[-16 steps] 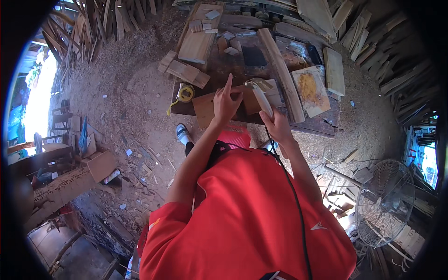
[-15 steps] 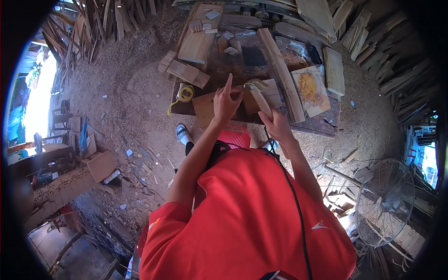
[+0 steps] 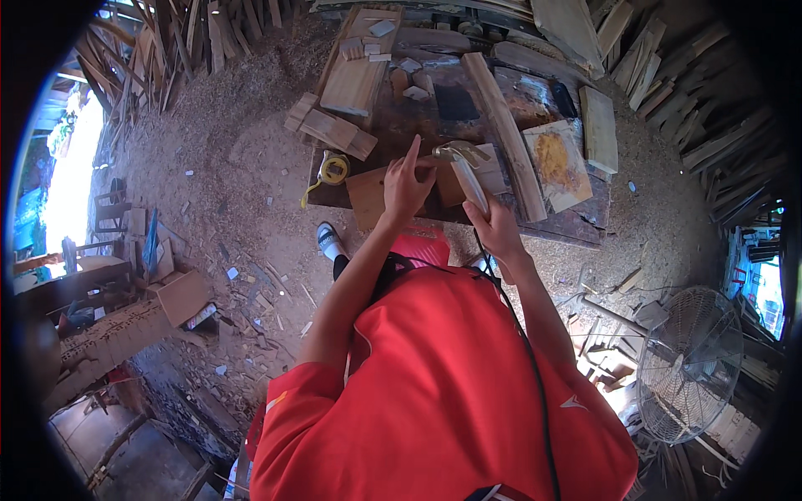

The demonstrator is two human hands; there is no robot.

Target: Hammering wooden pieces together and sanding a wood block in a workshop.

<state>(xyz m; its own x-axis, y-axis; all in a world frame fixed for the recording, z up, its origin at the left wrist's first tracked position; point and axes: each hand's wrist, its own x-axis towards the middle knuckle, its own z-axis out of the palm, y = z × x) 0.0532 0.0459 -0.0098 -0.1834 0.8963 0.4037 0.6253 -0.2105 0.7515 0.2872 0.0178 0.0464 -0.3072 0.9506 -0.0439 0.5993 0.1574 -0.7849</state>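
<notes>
In my right hand [image 3: 499,227] is a claw hammer [image 3: 470,185], gripped by its pale wooden handle with the fingers wrapped round it. Its metal head points away from me, just right of my left fingertips. My left hand [image 3: 405,190] hangs over the near edge of the workbench, index finger stretched forward, thumb and other fingers curled together. Whatever those curled fingers pinch is too small or hidden to make out. Beneath the hands are a brown wooden board [image 3: 365,197] on the left and a lighter board [image 3: 491,171] under the hammer head.
A yellow tape measure [image 3: 334,169] lies at the bench's left edge. Along the bench [image 3: 576,224] run a long plank [image 3: 505,138], a stained board [image 3: 558,163] and several wood blocks. A pink stool [image 3: 420,247] stands below; a wire-caged fan [image 3: 690,364] is at right.
The hammer has shifted slightly to the right and its handle has turned a little in my right hand. My left hand stays almost in place.
</notes>
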